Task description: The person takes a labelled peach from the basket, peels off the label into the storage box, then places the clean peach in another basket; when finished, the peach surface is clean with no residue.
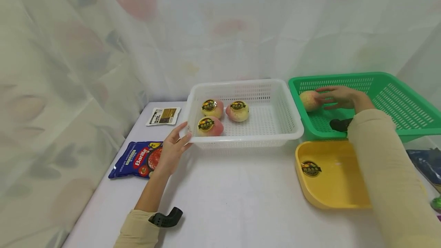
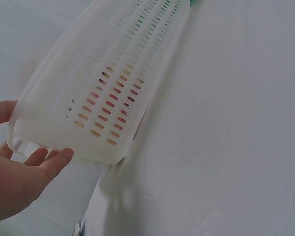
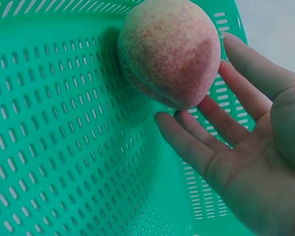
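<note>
My left fingers (image 2: 54, 167) clasp the rounded corner of the white basket (image 1: 241, 138); my right fingers (image 3: 246, 61) spread apart beside a speckled peach (image 3: 169, 54) in the slotted green basket (image 1: 307, 127).

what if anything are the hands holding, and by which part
The left hand grips the white basket by its near left corner. The right hand is at the peach, but no closed grip on it shows.

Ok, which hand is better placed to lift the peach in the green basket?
Likely the right hand: it is right beside that peach, while the left hand holds the white basket.
</note>
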Motion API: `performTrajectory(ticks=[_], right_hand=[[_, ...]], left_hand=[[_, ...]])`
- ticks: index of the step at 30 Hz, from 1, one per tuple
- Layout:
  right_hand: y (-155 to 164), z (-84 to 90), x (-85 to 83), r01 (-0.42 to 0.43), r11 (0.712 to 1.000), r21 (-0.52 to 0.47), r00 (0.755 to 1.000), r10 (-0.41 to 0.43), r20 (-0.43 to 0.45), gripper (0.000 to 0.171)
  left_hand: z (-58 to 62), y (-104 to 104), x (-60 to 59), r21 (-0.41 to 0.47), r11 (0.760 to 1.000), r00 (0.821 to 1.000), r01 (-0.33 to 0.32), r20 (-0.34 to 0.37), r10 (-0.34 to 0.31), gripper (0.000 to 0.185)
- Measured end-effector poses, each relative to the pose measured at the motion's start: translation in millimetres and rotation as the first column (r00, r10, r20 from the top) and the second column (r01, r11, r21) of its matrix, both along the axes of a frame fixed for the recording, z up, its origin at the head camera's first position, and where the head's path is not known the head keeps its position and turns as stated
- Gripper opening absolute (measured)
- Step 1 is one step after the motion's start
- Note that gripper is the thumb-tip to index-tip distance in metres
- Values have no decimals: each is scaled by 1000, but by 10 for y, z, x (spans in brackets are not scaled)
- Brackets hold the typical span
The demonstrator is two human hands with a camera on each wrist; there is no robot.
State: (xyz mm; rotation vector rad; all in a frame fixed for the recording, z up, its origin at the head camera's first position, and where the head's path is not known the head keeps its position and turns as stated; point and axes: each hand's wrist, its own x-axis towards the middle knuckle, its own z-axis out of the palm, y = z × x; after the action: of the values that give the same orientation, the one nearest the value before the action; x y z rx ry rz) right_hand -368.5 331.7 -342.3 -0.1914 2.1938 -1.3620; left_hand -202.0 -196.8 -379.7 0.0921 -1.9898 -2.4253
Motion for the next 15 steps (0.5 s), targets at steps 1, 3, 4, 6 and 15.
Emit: performTrajectory(ticks=[1, 3, 4, 6, 15], right_hand=[[5, 1, 2, 2, 1000, 0, 1000, -2, 2, 69], [17, 7, 8, 1, 1000, 0, 1000, -1, 0, 67], [23, 12, 12, 2, 1000, -4, 1000, -2, 0, 66], [30, 29, 24, 5, 1000, -12, 1000, -5, -4, 66], [73, 169, 36, -2, 999, -47, 999, 0, -33, 76]], left_hand=[[-4, 0, -4, 4, 1000, 1000, 3, -2, -3, 56], [-11, -1, -11, 9, 1000, 1000, 4, -3, -4, 56], [-17, -1, -17, 9, 1000, 1000, 6, -3, -6, 56], [-25, -3, -29, 11, 1000, 1000, 7, -6, -7, 56], [-32, -5, -60, 23, 1000, 1000, 12, -25, -11, 54]])
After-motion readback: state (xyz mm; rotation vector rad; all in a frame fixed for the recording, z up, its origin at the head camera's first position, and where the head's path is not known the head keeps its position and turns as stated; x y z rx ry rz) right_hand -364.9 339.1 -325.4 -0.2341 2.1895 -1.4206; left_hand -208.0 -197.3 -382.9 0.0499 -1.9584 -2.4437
